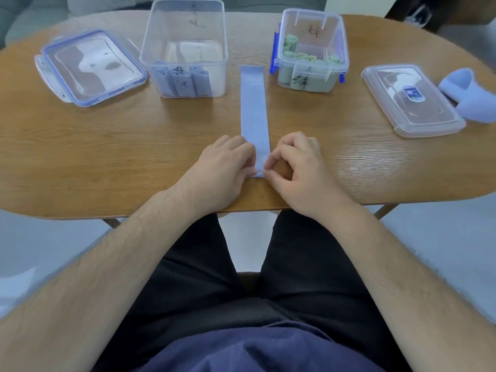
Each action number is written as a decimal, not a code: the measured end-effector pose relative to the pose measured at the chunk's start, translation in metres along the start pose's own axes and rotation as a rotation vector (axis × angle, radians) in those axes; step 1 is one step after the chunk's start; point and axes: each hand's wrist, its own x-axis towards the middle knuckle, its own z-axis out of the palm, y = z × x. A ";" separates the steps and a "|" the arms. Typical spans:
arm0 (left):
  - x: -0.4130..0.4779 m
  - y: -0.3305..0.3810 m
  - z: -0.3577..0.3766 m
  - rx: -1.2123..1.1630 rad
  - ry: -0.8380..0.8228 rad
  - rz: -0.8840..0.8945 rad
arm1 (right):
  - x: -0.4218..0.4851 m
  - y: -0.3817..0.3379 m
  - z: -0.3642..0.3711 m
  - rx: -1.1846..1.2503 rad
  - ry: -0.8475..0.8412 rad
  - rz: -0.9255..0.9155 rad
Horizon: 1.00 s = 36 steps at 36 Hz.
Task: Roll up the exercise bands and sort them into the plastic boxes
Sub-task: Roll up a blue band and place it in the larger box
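- Where things stand: the blue band [253,108] lies flat and straight on the surface [107,146], running away from me between the two boxes, with its near end close to the front edge.
- Both hands are on that near end. My left hand [225,167] has its fingers curled down over the left corner, and my right hand [298,162] pinches the edge between thumb and forefinger. I'd say the first turn is barely started.
- Biggest worry: if one hand leads, the first fold goes on crooked and the roll will cone out sideways.
- This stuff looks thin and springy, so a loose pinch probably lets it pop open again.
- With the end this near the edge, a tug toward me could drag it off into my lap.
- Sorting slip: the left box [185,30] holds blue rolls [185,81] and the right box [332,30] holds green rolls [303,73]. By colour this one should go left.
- Writing: both boxes have black handwritten marks on their walls, but I can't read them. The right lid [410,99] has a small blue sticker, too tiny to read. The faint print on the band isn't legible either, and I can't make out any brand.
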 end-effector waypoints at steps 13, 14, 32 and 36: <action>-0.015 0.019 0.011 0.146 0.163 0.073 | -0.010 -0.014 0.013 -0.329 0.040 -0.221; -0.017 0.020 0.011 0.150 0.172 0.081 | -0.011 -0.014 0.012 -0.332 0.034 -0.226; -0.018 0.012 0.001 0.183 0.090 0.116 | 0.010 -0.015 -0.012 -0.205 -0.222 -0.079; -0.016 0.009 -0.001 0.133 0.038 0.060 | 0.023 -0.020 -0.016 -0.272 -0.338 -0.057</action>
